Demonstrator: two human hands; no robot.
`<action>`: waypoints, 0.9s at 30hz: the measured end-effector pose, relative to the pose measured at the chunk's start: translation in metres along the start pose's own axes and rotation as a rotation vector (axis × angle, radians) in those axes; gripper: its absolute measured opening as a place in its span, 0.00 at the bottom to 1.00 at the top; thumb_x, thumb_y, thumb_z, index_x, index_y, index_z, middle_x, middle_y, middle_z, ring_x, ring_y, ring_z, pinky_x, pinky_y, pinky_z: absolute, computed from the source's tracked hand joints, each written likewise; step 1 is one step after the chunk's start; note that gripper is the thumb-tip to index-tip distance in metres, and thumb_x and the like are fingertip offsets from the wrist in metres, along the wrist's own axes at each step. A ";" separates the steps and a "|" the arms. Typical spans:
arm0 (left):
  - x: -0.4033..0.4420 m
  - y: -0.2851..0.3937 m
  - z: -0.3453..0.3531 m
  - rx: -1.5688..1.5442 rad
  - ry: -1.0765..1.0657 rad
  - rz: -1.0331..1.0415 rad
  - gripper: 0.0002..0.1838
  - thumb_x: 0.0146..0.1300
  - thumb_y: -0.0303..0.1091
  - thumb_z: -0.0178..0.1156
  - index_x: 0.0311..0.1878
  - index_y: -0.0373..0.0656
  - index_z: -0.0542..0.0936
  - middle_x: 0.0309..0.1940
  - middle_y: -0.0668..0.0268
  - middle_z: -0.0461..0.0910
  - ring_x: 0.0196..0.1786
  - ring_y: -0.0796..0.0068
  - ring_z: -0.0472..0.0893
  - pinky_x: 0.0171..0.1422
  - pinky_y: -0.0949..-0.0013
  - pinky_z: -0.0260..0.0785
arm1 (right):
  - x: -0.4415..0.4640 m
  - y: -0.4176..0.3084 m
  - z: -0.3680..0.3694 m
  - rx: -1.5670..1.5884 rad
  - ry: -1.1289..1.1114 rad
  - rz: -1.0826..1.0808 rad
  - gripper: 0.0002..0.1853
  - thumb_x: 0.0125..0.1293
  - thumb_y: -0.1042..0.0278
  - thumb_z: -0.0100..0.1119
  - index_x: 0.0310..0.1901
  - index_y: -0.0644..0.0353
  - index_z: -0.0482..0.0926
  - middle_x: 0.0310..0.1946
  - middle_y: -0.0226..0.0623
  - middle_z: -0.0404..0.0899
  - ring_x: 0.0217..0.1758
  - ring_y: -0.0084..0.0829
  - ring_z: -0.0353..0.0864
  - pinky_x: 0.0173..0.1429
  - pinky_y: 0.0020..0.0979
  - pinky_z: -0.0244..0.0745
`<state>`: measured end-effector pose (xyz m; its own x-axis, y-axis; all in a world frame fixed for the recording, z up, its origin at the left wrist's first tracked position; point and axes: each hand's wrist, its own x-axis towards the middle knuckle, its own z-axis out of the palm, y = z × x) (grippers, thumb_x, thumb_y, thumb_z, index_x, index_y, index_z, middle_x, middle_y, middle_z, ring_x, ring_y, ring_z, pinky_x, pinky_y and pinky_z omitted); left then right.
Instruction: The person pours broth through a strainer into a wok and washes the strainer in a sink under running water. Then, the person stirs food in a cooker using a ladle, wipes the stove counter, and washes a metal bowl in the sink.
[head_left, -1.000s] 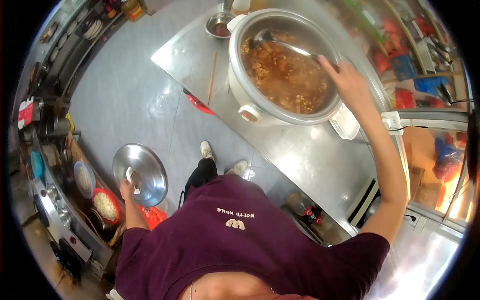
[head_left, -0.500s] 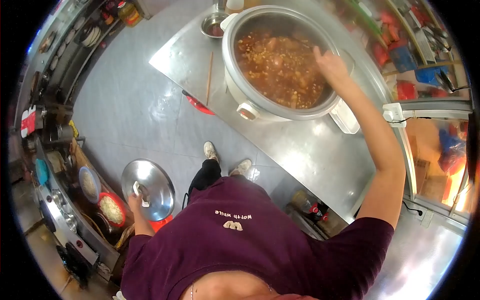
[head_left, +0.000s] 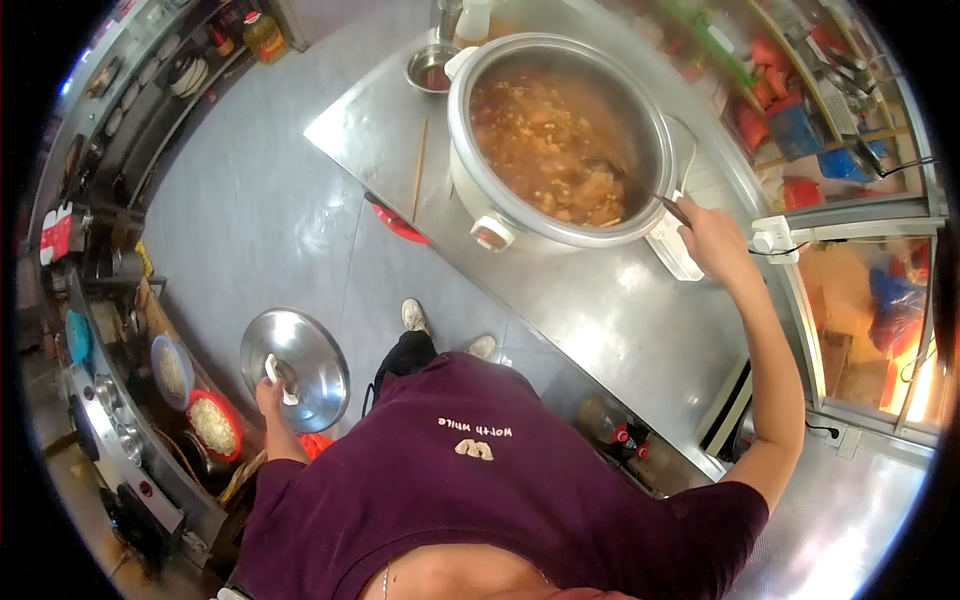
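Note:
A large white cooker (head_left: 462,150) with a grey rim stands on the steel counter, full of steaming brown stew (head_left: 545,130) with pale pieces in it. My right hand (head_left: 712,240) grips the dark handle of a ladle (head_left: 672,208) at the cooker's lower right rim. The ladle's head is down in the stew, mostly hidden. Low on the left, my left hand (head_left: 270,396) holds a round metal lid (head_left: 310,352) by its white handle, away from the counter and above the floor.
On the steel counter (head_left: 630,310) are a small metal bowl (head_left: 430,68) and a thin wooden stick (head_left: 420,165). A red basin (head_left: 213,424) of pale food and a stove (head_left: 125,440) are at left. An oil bottle (head_left: 264,38) stands at upper left.
My right hand first moved up and left with the ladle, then down and right to the cooker's lower right rim. The stew has been stirred about. The lid has shifted slightly right in view.

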<state>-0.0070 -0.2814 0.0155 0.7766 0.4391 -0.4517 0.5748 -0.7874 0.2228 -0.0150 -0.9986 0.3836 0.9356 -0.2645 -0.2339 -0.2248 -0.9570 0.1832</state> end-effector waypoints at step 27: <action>0.006 -0.057 0.019 -0.039 0.038 -0.073 0.21 0.41 0.43 0.62 0.38 0.40 0.78 0.33 0.55 0.79 0.40 0.59 0.78 0.45 0.63 0.68 | 0.061 -0.050 0.052 0.021 0.288 -0.120 0.15 0.54 0.69 0.49 0.45 0.60 0.70 0.22 0.48 0.76 0.26 0.46 0.77 0.31 0.43 0.72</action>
<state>-0.0402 -0.2422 -0.0162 0.7411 0.5115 -0.4349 0.6393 -0.7356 0.2242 0.0390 -0.9733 0.3108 0.9938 -0.1077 0.0280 -0.1107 -0.9824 0.1505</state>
